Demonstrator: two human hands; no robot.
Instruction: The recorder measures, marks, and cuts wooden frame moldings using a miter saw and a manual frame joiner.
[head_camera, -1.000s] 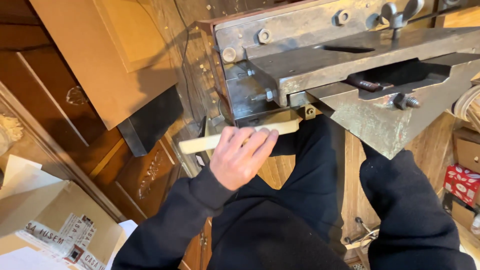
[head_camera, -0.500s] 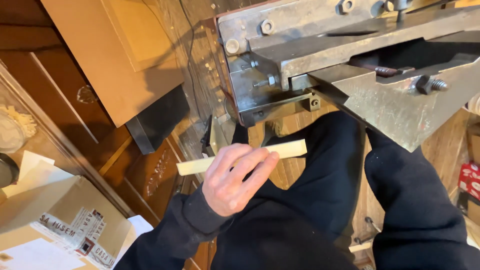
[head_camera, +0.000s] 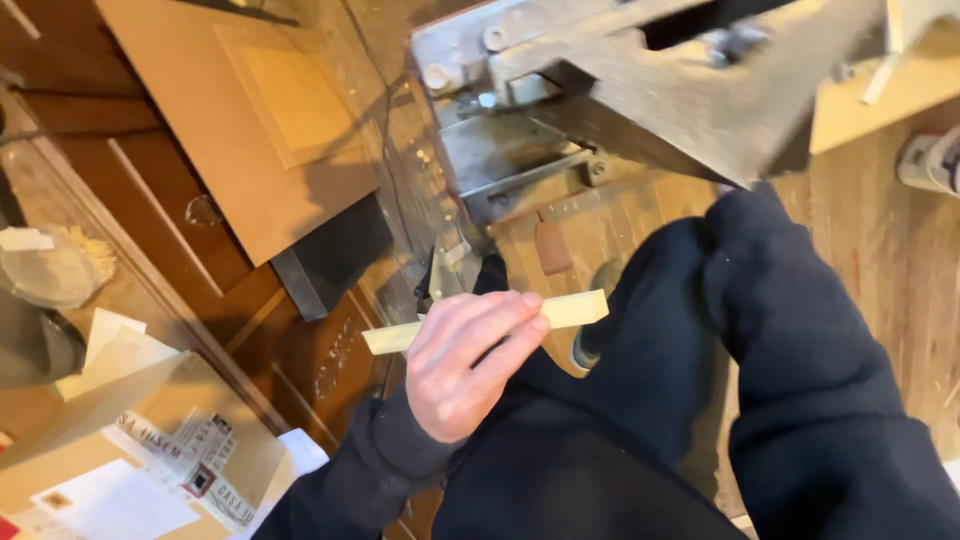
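My left hand (head_camera: 462, 362) grips a short pale wooden strip (head_camera: 574, 309) across its middle, with both ends sticking out past the fingers. It holds the strip level over my lap, below a grey metal machine (head_camera: 600, 110) bolted at the top of the view. My right hand is hidden; only its dark sleeve (head_camera: 810, 340) shows, reaching up under the machine's angled steel plate (head_camera: 700, 110). I wear dark trousers and a dark sweater.
A brown board (head_camera: 240, 140) leans at the upper left above dark wooden cabinet fronts (head_camera: 180, 250). A cardboard box with papers (head_camera: 130, 460) sits at the lower left. A small brown block (head_camera: 552, 247) lies on the wooden floor (head_camera: 900, 280). A crumpled plastic bag (head_camera: 50, 265) rests at the far left.
My left hand has drawn the wooden strip down and away from the machine's underside toward my lap. The view has tilted downward, so the machine now sits higher in the picture.
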